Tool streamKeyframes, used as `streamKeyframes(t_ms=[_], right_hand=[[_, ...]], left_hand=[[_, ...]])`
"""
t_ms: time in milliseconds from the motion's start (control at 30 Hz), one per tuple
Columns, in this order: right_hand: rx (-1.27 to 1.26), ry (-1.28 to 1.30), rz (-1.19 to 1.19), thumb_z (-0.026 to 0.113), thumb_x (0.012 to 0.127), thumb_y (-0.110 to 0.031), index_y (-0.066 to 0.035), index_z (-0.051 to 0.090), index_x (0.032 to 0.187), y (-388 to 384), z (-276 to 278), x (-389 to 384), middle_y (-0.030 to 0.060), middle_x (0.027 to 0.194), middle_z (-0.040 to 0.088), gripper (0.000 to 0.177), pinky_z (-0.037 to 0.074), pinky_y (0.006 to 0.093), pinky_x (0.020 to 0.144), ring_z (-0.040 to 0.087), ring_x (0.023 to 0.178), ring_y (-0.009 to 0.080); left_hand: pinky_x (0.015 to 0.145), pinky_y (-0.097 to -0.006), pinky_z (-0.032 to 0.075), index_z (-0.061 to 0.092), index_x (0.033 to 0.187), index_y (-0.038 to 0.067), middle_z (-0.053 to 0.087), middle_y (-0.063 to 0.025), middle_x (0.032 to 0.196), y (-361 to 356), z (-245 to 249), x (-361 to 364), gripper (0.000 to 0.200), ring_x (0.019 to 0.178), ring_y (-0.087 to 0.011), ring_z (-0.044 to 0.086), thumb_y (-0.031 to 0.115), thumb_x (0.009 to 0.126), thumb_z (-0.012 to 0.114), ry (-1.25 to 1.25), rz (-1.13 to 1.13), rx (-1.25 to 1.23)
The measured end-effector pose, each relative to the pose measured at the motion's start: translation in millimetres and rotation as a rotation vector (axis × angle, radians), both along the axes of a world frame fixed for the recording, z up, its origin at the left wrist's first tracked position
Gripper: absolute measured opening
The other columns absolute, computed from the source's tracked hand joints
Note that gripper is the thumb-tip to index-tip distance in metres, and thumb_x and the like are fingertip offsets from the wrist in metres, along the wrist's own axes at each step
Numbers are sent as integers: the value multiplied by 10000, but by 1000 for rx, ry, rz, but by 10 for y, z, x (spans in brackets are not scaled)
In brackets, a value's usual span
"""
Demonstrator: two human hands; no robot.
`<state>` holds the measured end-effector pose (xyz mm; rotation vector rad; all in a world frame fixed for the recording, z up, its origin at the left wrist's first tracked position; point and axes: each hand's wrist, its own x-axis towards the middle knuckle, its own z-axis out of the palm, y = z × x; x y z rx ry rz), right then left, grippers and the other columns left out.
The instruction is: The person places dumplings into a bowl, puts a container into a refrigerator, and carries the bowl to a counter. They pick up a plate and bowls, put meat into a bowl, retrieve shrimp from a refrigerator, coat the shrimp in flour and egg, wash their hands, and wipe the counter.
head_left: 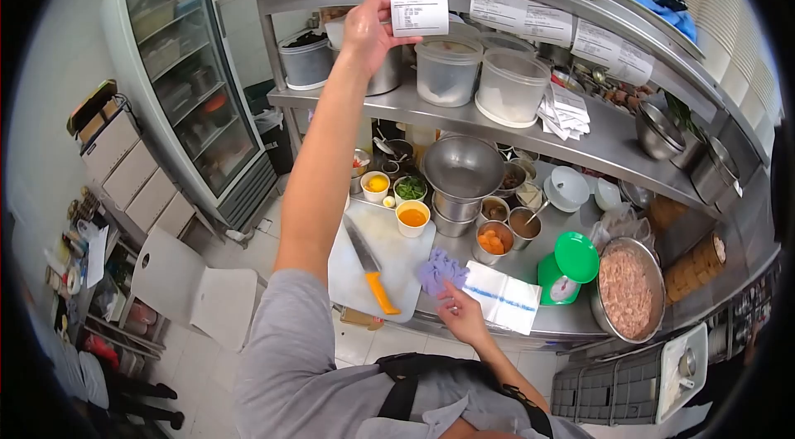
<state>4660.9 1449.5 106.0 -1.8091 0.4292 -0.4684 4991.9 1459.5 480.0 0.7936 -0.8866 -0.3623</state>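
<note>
My left hand [370,31] is raised to the upper rail, its fingers closed at the left edge of a printed paper ticket [419,8], partly behind it. Low in front of me, my right hand [462,313] has its fingers apart beside a crumpled purple cloth or glove [442,272] and a folded white towel [502,296]. A knife with an orange handle [380,291] lies on the white cutting board [341,273]. Cups with orange liquid [411,217], yellow contents [376,184] and chopped greens [410,189] stand at the board's far end.
More tickets [520,16] hang along the rail. Plastic tubs [448,70] stand on the steel shelf [397,108]. Metal bowls [462,167], a green scale [575,261] and a large bowl of raw meat [627,290] occupy the counter. A chair [178,282] and glass-door fridge [186,79] are at left.
</note>
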Motion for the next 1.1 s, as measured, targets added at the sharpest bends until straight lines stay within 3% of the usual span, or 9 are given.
streamKeyframes(t_ms=[233, 400, 533, 600, 733, 833, 900, 1067, 1100], right_hand=[[-370, 131, 235, 675, 764, -75, -32, 559, 1188, 1, -401, -663, 57, 899, 628, 442, 494, 250, 636, 591, 718, 109], [92, 459, 132, 689, 744, -141, -60, 601, 1139, -310, -712, -1223, 123, 893, 661, 412, 514, 321, 690, 641, 746, 214], [-302, 468, 238, 680, 757, -162, -50, 601, 1143, -604, -1279, -1650, 118, 901, 661, 409, 510, 321, 693, 635, 726, 218], [-199, 425, 157, 673, 778, -173, -46, 595, 1149, -706, -887, -1813, 104, 888, 664, 400, 507, 307, 691, 630, 733, 185], [-70, 187, -93, 614, 847, -135, -49, 594, 1146, -1109, 200, -2181, 66, 870, 668, 312, 503, 287, 678, 607, 740, 123], [-373, 35, -475, 644, 784, -107, -41, 626, 1068, -1550, 683, -2617, 83, 783, 658, 292, 503, 313, 646, 606, 680, 160], [-339, 87, -691, 644, 759, -79, -35, 628, 1047, -1778, 904, -2939, 107, 973, 656, 292, 511, 304, 662, 612, 711, 164], [-171, 50, -1201, 651, 780, -78, -96, 600, 1142, -2424, 1268, -3699, 114, 1083, 624, 366, 519, 301, 732, 621, 869, 191], [-202, 43, -1082, 651, 780, -78, -96, 600, 1142, -2760, 1377, -3377, 114, 1083, 624, 366, 519, 301, 732, 621, 869, 191]], left_hand=[[656, -481, 560, 486, 1059, -90, 575, -216, 1037, -26, 6, 14, 519, 848, -319, 638, 402, 959, 355, 8, 29, 3], [654, -513, 557, 507, 1061, -55, 595, -185, 1006, -46, -15, 84, 462, 866, -306, 635, 381, 950, 399, -22, 46, 27], [889, -613, 451, 406, 1210, 41, 429, -154, 1299, -57, -96, 76, 337, 1154, -332, 479, 197, 917, 466, 96, 168, -16], [921, -567, 456, 371, 1291, 14, 400, -198, 1335, 13, 20, -103, 415, 1186, -325, 464, 242, 945, 401, 50, 72, 144], [981, -478, 380, 319, 1363, 89, 407, -75, 1337, -100, 46, 395, 541, 1225, -249, 406, 396, 940, 454, 100, 145, 151], [971, -445, 381, 415, 1255, 57, 447, -81, 1282, -69, 16, 529, 501, 1184, -240, 434, 423, 922, 493, 91, 68, 171], [980, -455, 380, 423, 1233, 20, 453, -97, 1269, -98, 12, 523, 516, 1179, -241, 436, 430, 925, 483, 110, 188, 193], [1015, -494, 390, 463, 1117, 18, 489, -122, 1186, -118, -144, 630, 281, 1120, -266, 481, 224, 930, 494, 25, 38, 39], [1003, -507, 406, 476, 1086, 24, 512, -118, 1145, -104, -134, 735, 236, 1087, -260, 502, 182, 913, 499, -23, 21, 48]])
